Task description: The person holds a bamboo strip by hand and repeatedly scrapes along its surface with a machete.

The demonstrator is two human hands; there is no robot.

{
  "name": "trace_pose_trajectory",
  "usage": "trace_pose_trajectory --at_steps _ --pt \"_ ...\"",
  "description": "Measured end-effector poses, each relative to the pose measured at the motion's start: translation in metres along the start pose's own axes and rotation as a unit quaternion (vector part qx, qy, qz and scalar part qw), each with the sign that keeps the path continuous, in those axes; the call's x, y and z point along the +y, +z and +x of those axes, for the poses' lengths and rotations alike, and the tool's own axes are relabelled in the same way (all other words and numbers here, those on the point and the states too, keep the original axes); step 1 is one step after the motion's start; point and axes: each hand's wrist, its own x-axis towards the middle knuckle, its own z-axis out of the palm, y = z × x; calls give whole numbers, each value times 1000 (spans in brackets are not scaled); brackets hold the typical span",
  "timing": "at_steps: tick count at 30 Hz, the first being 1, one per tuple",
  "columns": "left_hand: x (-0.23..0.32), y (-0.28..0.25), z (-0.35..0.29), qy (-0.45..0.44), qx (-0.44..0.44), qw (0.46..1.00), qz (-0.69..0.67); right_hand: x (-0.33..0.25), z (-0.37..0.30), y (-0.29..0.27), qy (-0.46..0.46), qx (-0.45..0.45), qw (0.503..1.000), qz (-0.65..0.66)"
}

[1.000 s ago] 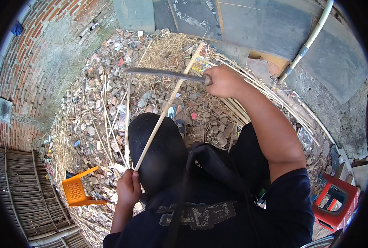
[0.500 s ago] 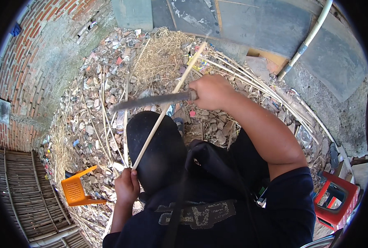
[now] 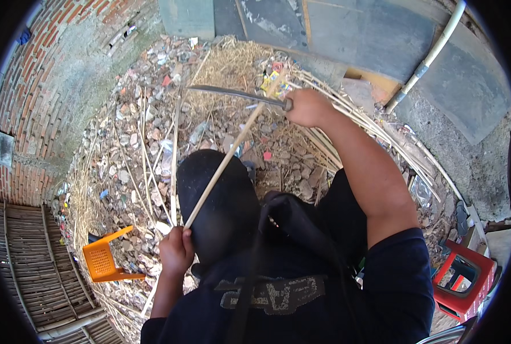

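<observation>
My left hand (image 3: 176, 250) is closed round the lower end of a long pale bamboo strip (image 3: 222, 166), which slants up and to the right across my dark-clad left knee. In my right hand (image 3: 309, 108) is the handle of a machete (image 3: 238, 93), its long dark blade pointing left. The blade lies across the strip near its far end, which looks blurred. From this view I cannot tell whether the edge bites into the strip or only touches it.
Rubble and litter (image 3: 135, 137) cover the ground, with a heap of dry shavings (image 3: 226, 66) ahead. Long strips (image 3: 376, 132) lie at right, others at left. An orange plastic chair (image 3: 103, 258) lies left, a red stool (image 3: 465, 281) right. A brick wall (image 3: 31, 114) stands left.
My right hand has moved forward and slightly right, carrying the machete from the middle of the strip toward its far end. My left hand keeps its hold, nearly still.
</observation>
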Motion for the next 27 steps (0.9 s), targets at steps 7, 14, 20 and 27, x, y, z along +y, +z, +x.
trace_pose_trajectory --at_steps 7,14,20,27 --pt "8 -12 -3 -43 -21 999 -27 -34 -27 -10 -108 16 994 -17" --pt "6 -5 6 2 2 1000 16 17 9 -7 54 -24 998 9" --pt "9 -16 3 -29 -27 999 -7 -20 -21 -15 -92 9 995 -24" --pt "4 -3 13 10 12 1000 -15 33 -1 -20 13 72 997 -21"
